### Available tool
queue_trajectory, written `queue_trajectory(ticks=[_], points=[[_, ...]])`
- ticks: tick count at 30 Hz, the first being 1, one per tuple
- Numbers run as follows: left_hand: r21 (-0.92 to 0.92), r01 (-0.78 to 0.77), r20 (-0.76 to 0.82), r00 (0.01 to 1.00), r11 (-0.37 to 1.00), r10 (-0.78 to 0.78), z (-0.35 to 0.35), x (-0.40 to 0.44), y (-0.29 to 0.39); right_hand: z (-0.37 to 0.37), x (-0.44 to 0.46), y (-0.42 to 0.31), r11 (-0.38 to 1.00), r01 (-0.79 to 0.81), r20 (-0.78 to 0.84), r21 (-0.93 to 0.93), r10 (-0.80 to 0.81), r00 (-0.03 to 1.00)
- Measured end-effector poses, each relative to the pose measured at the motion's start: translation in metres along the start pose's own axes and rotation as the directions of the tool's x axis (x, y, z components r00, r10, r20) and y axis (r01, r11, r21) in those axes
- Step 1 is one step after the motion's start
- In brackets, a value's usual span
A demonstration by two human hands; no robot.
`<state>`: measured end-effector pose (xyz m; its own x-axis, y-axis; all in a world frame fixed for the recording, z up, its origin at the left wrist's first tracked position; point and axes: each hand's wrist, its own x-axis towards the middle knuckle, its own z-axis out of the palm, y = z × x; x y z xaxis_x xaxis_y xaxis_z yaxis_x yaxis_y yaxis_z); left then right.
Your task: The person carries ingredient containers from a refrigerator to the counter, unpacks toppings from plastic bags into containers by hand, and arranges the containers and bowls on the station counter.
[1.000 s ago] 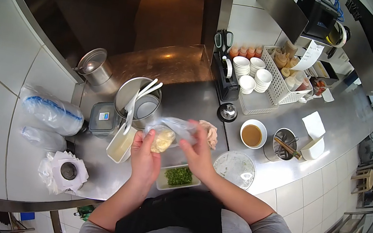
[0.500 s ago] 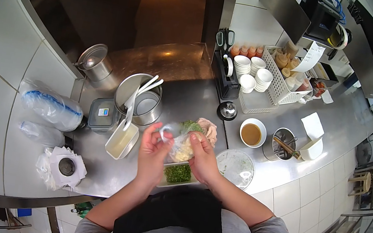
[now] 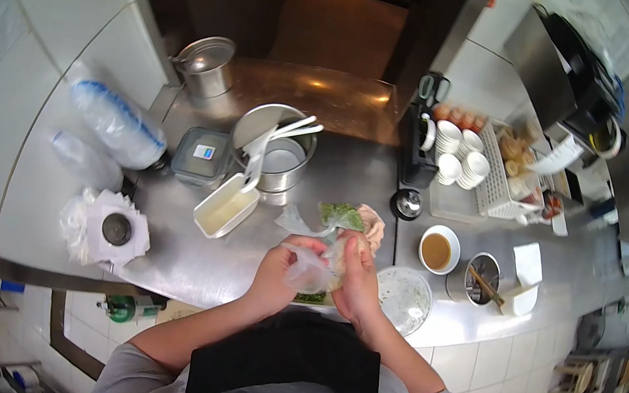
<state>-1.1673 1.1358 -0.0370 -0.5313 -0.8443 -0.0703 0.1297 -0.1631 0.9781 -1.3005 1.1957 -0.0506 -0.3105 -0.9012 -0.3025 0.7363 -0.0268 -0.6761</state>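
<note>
A clear plastic bag (image 3: 308, 271) is stretched between my two hands, low over the counter near my apron. My left hand (image 3: 280, 272) has its fingers closed on the loose, crumpled part of the bag. Closed around the bag's other side is my right hand (image 3: 357, 278), with something pale yellowish showing beside its fingers. Behind the hands lie a bag with green contents (image 3: 342, 216) and a pinkish bundle (image 3: 370, 228). Below the hands, chopped green herbs (image 3: 309, 297) show in a container that is mostly hidden.
To the left stand a white rectangular tub (image 3: 226, 208), a steel pot (image 3: 277, 148) with white-handled utensils, and a lidded container (image 3: 204, 156). On the right are a round clear lid (image 3: 402, 300), a bowl of brown sauce (image 3: 439, 250) and a steel canister (image 3: 474, 278).
The view has shifted, so the counter items appear farther right. My hands have come lower toward my apron, and the bag's yellowish contents are now mostly covered by fingers and crumpled plastic.
</note>
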Motion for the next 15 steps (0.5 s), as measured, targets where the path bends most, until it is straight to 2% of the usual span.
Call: queue_trajectory(ticks=[1,2,3,4,5,9,11,12,13,14,15], points=[[0.036,0.005,0.081,0.997,0.999,-0.008,-0.001,-0.001,0.001,-0.001,0.001,0.002,0.988,0.068,-0.004,-0.135,-0.07,0.998],[0.049,-0.092,0.051,0.995,0.995,0.09,-0.002,-0.003,0.004,0.002,-0.003,0.001,0.975,0.019,-0.122,-0.222,-0.048,0.991],[0.044,-0.093,0.034,0.995,0.995,0.092,-0.006,-0.004,0.008,-0.002,-0.001,0.004,0.973,0.01,-0.113,-0.231,-0.037,0.993],[0.192,-0.033,0.114,0.993,0.981,0.011,-0.012,-0.004,0.013,-0.01,0.003,0.008,0.898,0.187,-0.017,-0.398,-0.211,0.977],[0.339,0.015,0.183,0.98,0.941,-0.082,-0.018,-0.004,0.017,-0.016,0.005,0.008,0.766,0.362,0.107,-0.531,-0.363,0.926],[0.42,-0.002,0.06,0.998,0.907,-0.026,-0.062,-0.003,0.031,-0.026,0.007,-0.011,0.695,0.27,0.07,-0.666,-0.303,0.95],[0.205,0.216,-0.113,0.974,0.955,-0.196,-0.083,-0.003,0.021,-0.022,0.01,-0.01,0.676,0.382,0.122,-0.631,-0.4,0.909],[0.205,0.217,-0.11,0.974,0.954,-0.198,-0.08,-0.003,0.013,-0.017,0.008,-0.008,0.608,0.408,0.142,-0.681,-0.437,0.888],[-0.202,0.037,-0.129,0.99,0.979,-0.065,-0.071,-0.004,0.004,-0.015,0.009,-0.005,0.608,0.407,0.14,-0.681,-0.438,0.888],[-0.566,-0.158,-0.202,0.978,0.809,0.05,-0.062,-0.005,-0.005,-0.014,0.011,-0.002,0.681,0.385,0.095,-0.623,-0.422,0.902],[-0.566,-0.157,-0.203,0.978,0.809,0.048,-0.053,-0.01,-0.018,-0.012,0.012,0.002,0.749,0.359,0.051,-0.557,-0.4,0.915]])
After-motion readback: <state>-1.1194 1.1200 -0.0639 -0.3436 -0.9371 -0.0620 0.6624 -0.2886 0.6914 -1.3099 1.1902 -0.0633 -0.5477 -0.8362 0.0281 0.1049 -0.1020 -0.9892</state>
